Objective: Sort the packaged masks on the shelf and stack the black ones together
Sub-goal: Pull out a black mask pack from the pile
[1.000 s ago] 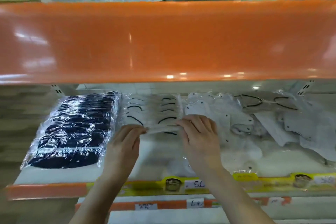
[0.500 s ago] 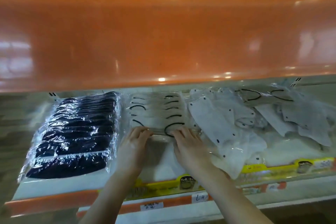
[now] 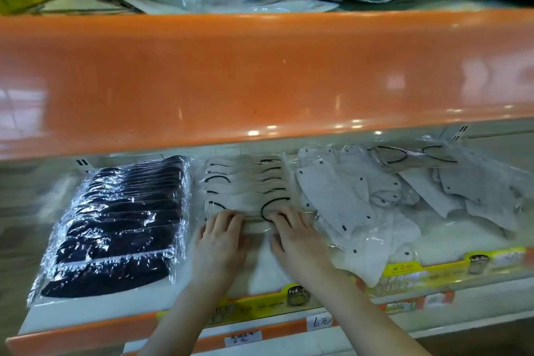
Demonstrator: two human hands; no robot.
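Head view: left hand (image 3: 219, 243) and right hand (image 3: 297, 240), grip flat, on white masks' (image 3: 245, 182) near edge.

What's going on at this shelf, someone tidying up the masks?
Yes. A person has both hands on the middle stack of white masks with black ear loops: the left hand and right hand press flat on its front edge. The black masks already sit as a neat wrapped row to the left. To the right, loose white masks lie in a jumbled pile on the shelf.
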